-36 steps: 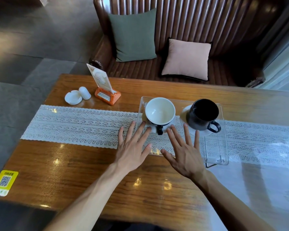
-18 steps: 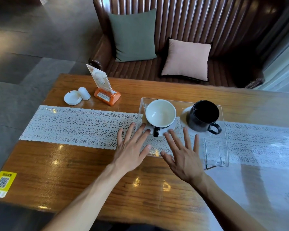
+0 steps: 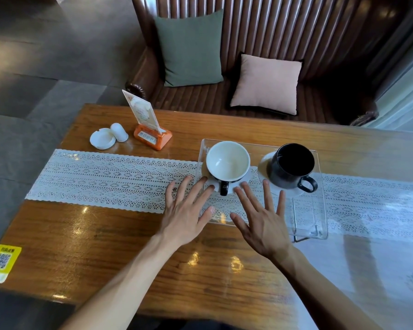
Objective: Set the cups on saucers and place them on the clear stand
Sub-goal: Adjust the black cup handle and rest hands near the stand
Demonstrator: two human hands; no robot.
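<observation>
A clear stand (image 3: 306, 217) sits on the lace runner at the table's middle. On it, a cup with a white inside and black handle (image 3: 227, 161) rests on a white saucer (image 3: 244, 181). To its right a black cup (image 3: 290, 166) stands on another white saucer (image 3: 264, 163). My left hand (image 3: 186, 209) hovers flat with fingers spread just left of the white cup's handle. My right hand (image 3: 262, 221) is spread the same way in front of the stand, between the two cups. Neither hand holds anything.
A white lace runner (image 3: 105, 177) crosses the wooden table (image 3: 105, 246). At the back left stand a white ashtray (image 3: 102, 139), a small white holder (image 3: 119, 132) and an orange menu stand (image 3: 150, 132). A leather sofa with a green cushion (image 3: 190, 47) and a pink cushion (image 3: 266, 83) lies beyond.
Both open hands have drawn back slightly from the white cup toward me. The cups and stand have stayed where they were.
</observation>
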